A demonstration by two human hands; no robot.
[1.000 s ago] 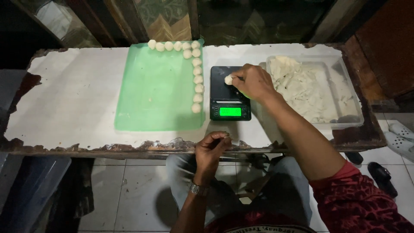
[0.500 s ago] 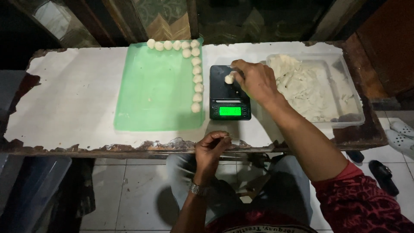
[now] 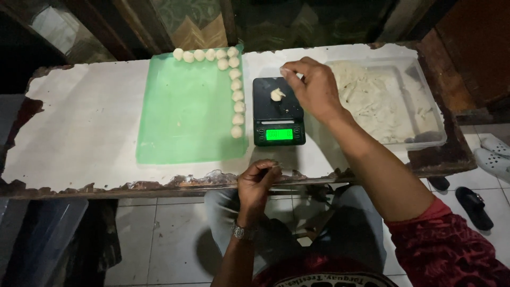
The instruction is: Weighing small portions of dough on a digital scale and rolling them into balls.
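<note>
A small black scale [image 3: 278, 114] with a lit green display stands on the white table [image 3: 79, 127]. A pale lump of dough [image 3: 277, 94] lies on its platform. My right hand [image 3: 313, 87] hovers just right of and above the lump, fingers pinched together, apparently holding nothing. My left hand [image 3: 258, 182] rests at the table's front edge with its fingers curled shut; whether it holds anything cannot be told. Left of the scale lies a green mat [image 3: 186, 111] with several dough balls [image 3: 237, 95] lined along its far and right edges.
A clear plastic tray [image 3: 425, 95] holding a mass of white dough [image 3: 372, 101] sits right of the scale. The table's front edge is chipped and ragged. Sandals [image 3: 491, 154] lie on the tiled floor at the right. Dark window frames stand behind the table.
My right hand has let go of the dough lump on the scale and lifted slightly up and to the right. My left hand has stayed put.
</note>
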